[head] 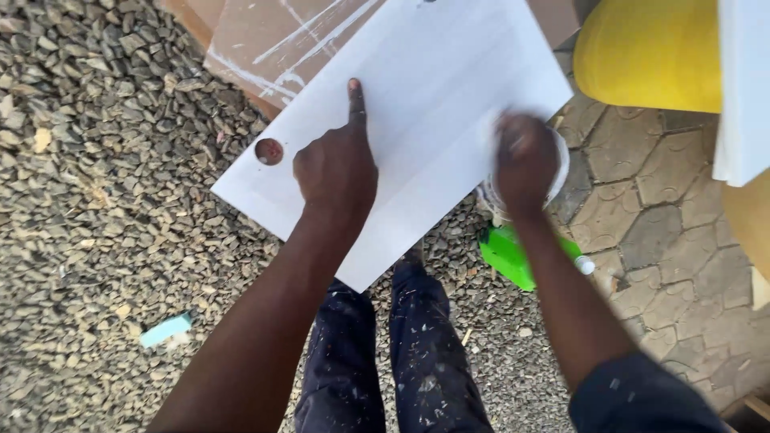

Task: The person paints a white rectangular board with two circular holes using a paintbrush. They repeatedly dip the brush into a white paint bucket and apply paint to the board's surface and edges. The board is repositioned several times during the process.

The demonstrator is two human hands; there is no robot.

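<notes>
A white painted board [433, 88] with a round hole [269, 151] near its left corner lies tilted in front of me above my legs. My left hand [337, 164] rests on the board with the index finger stretched out and pointing along its surface. My right hand [525, 160] is blurred at the board's right edge, fingers curled; whether it grips something against the surface I cannot tell. A white round container [561, 172] shows just under that hand.
Grey gravel [104, 200] covers the ground on the left, paving stones [642, 216] on the right. A green bottle [513, 255] lies by my right leg. A brown paint-streaked board [265, 40] lies beyond, with a yellow object [650, 52] and another white panel [746, 88] top right.
</notes>
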